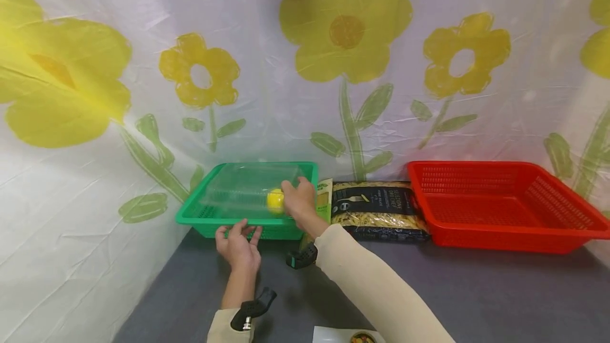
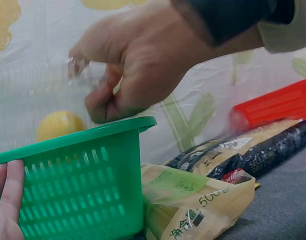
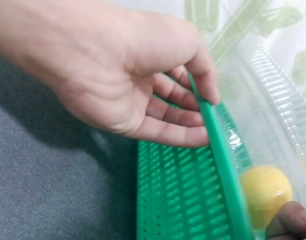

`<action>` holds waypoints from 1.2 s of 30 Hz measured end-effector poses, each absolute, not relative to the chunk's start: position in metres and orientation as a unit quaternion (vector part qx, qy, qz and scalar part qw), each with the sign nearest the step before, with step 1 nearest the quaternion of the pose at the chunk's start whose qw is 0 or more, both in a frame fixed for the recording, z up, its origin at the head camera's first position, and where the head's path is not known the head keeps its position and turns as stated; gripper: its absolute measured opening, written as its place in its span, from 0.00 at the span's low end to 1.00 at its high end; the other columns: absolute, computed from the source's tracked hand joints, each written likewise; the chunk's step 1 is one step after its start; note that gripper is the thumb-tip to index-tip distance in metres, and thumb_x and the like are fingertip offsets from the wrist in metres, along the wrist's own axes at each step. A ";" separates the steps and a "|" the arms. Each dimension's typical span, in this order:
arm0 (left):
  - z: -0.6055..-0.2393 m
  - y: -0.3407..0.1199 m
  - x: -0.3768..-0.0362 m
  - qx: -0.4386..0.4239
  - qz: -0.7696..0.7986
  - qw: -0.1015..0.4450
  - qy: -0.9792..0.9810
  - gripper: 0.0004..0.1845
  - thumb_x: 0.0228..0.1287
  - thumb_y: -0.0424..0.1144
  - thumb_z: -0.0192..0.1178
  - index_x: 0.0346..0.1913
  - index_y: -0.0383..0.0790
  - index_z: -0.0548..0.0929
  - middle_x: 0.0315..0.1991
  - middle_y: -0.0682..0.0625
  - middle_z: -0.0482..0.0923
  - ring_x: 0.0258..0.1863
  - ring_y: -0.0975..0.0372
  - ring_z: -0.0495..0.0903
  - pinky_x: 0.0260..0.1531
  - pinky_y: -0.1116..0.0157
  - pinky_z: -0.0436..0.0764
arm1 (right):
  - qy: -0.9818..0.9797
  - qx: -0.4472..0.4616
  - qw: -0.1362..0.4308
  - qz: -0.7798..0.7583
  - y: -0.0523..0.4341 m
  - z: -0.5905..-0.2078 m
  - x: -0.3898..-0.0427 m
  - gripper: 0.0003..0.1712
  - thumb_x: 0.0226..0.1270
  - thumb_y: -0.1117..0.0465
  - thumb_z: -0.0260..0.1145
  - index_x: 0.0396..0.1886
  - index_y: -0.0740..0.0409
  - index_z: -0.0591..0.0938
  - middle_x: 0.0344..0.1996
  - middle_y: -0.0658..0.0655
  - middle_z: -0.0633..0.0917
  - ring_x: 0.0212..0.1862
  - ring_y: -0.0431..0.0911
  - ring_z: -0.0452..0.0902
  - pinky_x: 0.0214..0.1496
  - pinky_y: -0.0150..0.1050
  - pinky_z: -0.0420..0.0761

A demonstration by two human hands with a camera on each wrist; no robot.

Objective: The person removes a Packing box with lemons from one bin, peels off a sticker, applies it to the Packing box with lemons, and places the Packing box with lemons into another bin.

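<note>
Here, the green basket (image 1: 248,200) sits on the desk (image 1: 476,290), long axis left to right. The left hand (image 1: 236,245) curls over its near rim, thumb inside, as the right-wrist view shows. The right hand (image 1: 299,201), fingers bent, reaches the clear container (image 1: 248,187) beside a yellow ball (image 1: 275,199); grip unclear.

"500" with partly hidden characters on the yellow-green packet (image 2: 193,200); dark pasta bag (image 1: 378,210) print perhaps unreadable.

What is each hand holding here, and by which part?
The left hand grips the green basket by its front rim. The right hand pinches the clear plastic container near its edge, beside the yellow ball.
</note>
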State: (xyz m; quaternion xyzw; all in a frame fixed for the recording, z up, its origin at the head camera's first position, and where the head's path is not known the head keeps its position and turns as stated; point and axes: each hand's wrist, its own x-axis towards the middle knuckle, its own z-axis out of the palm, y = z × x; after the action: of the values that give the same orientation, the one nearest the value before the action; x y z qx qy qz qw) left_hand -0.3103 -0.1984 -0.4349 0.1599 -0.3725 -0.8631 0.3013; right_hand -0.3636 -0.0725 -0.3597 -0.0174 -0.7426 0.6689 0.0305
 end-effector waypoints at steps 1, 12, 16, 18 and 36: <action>-0.435 -0.198 -0.310 0.158 -0.864 0.298 -0.373 0.15 0.72 0.31 0.58 0.48 0.41 0.60 0.36 0.47 0.72 0.29 0.58 0.78 0.46 0.55 0.87 | -0.737 -0.021 0.034 0.675 -0.070 -0.357 -0.362 0.38 0.67 0.57 0.56 0.78 0.55 0.64 0.28 0.57 0.83 0.10 0.42 0.56 0.12 0.36 0.63; -0.433 -0.201 -0.309 0.142 -0.876 0.273 -0.371 0.18 0.74 0.31 0.56 0.51 0.43 0.56 0.37 0.48 0.72 0.31 0.57 0.78 0.52 0.52 0.85 | -0.694 -0.007 0.044 0.719 -0.046 -0.326 -0.349 0.36 0.63 0.58 0.59 0.73 0.56 0.72 0.34 0.57 0.87 0.13 0.41 0.56 0.20 0.38 0.73; -0.432 -0.204 -0.309 0.141 -0.881 0.261 -0.369 0.19 0.74 0.32 0.57 0.52 0.45 0.56 0.36 0.49 0.73 0.30 0.58 0.78 0.52 0.53 0.84 | -0.693 -0.013 0.040 0.720 -0.034 -0.320 -0.343 0.35 0.63 0.59 0.59 0.72 0.54 0.73 0.33 0.56 0.88 0.13 0.41 0.54 0.19 0.36 0.71; -0.431 -0.205 -0.308 0.142 -0.883 0.257 -0.366 0.18 0.74 0.33 0.57 0.52 0.46 0.57 0.36 0.49 0.73 0.30 0.58 0.79 0.50 0.54 0.85 | -0.692 -0.015 0.040 0.720 -0.028 -0.319 -0.340 0.34 0.63 0.59 0.59 0.72 0.54 0.73 0.39 0.59 0.89 0.13 0.40 0.54 0.19 0.37 0.71; -0.433 -0.206 -0.306 0.142 -0.887 0.245 -0.364 0.19 0.75 0.33 0.56 0.52 0.44 0.54 0.42 0.47 0.70 0.31 0.59 0.79 0.49 0.58 0.85 | -0.681 -0.036 0.072 0.728 0.050 -0.335 -0.307 0.33 0.62 0.61 0.60 0.69 0.57 0.76 0.70 0.58 0.74 0.13 0.41 0.50 0.21 0.37 0.67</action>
State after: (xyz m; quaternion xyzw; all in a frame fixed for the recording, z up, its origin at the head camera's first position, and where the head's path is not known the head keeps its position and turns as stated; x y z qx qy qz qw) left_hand -0.3060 -0.2057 -0.4326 0.1420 -0.3640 -0.8873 0.2449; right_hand -0.3073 0.0501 -0.3346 -0.0359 -0.6814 0.7276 0.0715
